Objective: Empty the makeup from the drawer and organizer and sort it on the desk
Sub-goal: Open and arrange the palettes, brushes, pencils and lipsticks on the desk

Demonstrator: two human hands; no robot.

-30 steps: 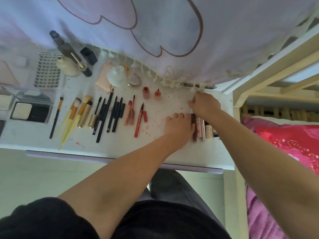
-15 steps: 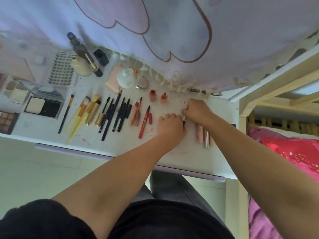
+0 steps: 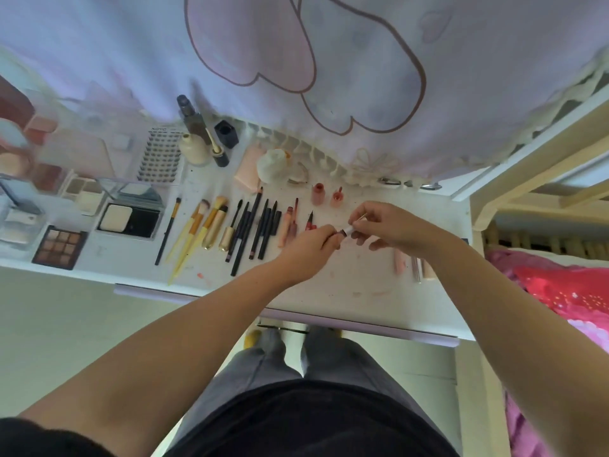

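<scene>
**Both hands on one small tube**

The left hand (image 3: 309,249) and right hand (image 3: 392,225) pinch a small tube (image 3: 346,231) above the white desk (image 3: 356,288). Bare desktop lies below them, toward the front edge. Its label is unreadable; brushes (image 3: 204,229) lie leftward

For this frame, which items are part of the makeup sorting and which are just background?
Part of the job:
- small tube, held between left hand and right hand
- brushes and dark pencils laid in a row
- eyeshadow palette, powder compact
- tubes by the right forearm
- desk

Just lying about:
- curtain
- red bedding
</scene>
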